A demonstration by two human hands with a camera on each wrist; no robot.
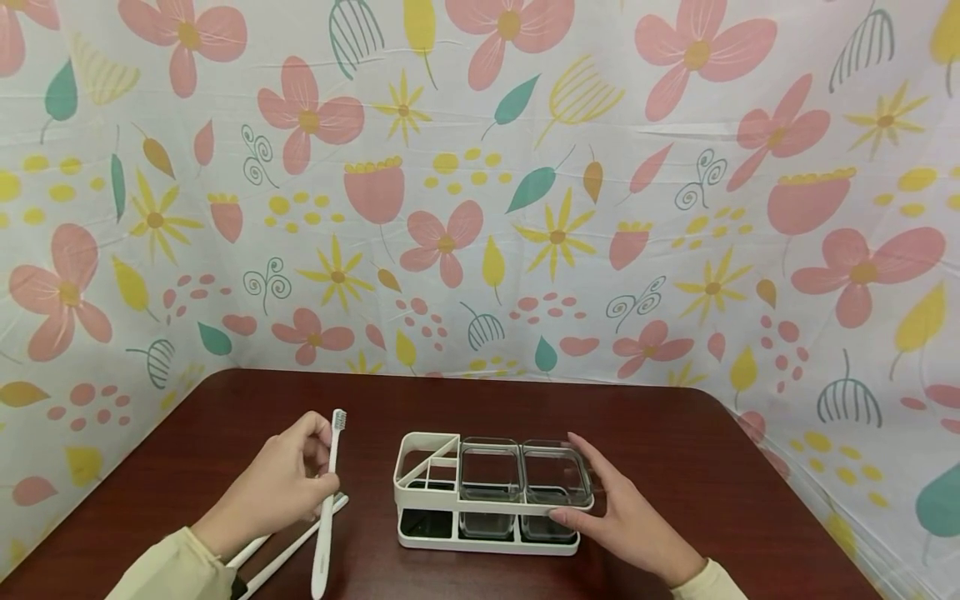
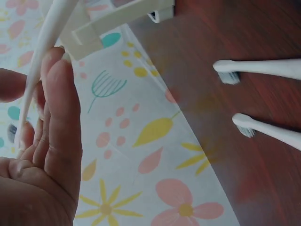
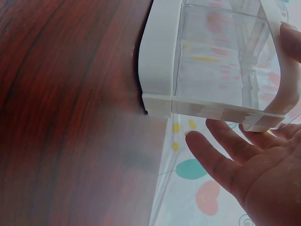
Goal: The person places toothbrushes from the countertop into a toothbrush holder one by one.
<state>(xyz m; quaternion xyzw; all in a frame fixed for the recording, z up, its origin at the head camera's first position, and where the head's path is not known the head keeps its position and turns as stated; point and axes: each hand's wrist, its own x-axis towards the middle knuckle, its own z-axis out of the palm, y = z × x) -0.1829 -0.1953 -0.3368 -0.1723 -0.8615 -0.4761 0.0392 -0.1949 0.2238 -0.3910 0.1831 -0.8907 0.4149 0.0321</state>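
My left hand [image 1: 281,479] pinches a white toothbrush [image 1: 326,533] between thumb and fingers, its bristled head upward, left of a cream toothbrush holder [image 1: 427,500]. The holder stands on the table with divided slots at its left end and two clear cups [image 1: 490,472] set in its frame. At the holder's right end, my right hand [image 1: 633,521] grips the frame, thumb at the front and fingers round the back. Two more white toothbrushes [image 2: 263,67] lie side by side on the table, partly hidden by the left hand in the head view.
The dark red-brown table [image 1: 652,417] has rounded far corners. Behind and beside it hangs a white cloth [image 1: 465,350] printed with flowers and leaves. Something small and black [image 1: 238,587] shows by the left sleeve at the near edge.
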